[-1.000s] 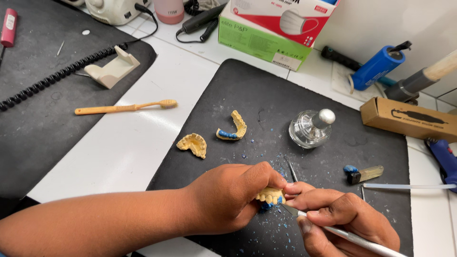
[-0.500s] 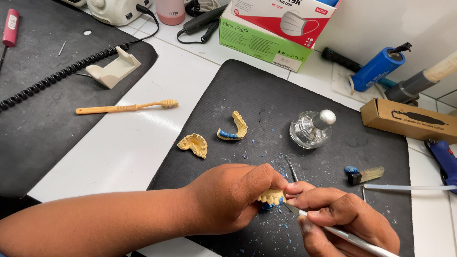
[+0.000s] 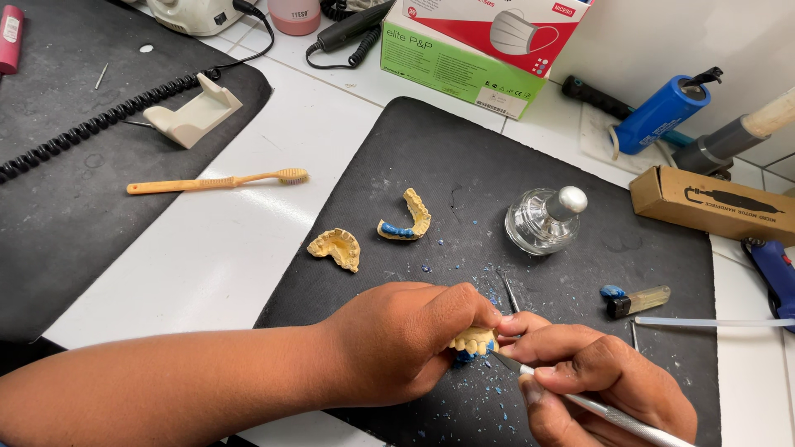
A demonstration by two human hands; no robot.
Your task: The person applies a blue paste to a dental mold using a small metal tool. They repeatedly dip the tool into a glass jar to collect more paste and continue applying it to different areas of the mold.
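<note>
Fingers [image 3: 464,308] of the left hand [image 3: 397,343] are pinching the yellow dental cast [image 3: 472,339]; right hand's [image 3: 596,377] fingers are gripping a metal carving tool [image 3: 613,414], its tip touching the cast's right side.

A green rectangular carton [image 3: 451,64] stands at the far edge of the bench, with a red-and-white box [image 3: 497,25] showing a face-mask picture stacked on top of it. A flat brown cardboard box [image 3: 712,203] printed with a black tool outline lies at the right, just beyond the black mat [image 3: 464,190].
</note>
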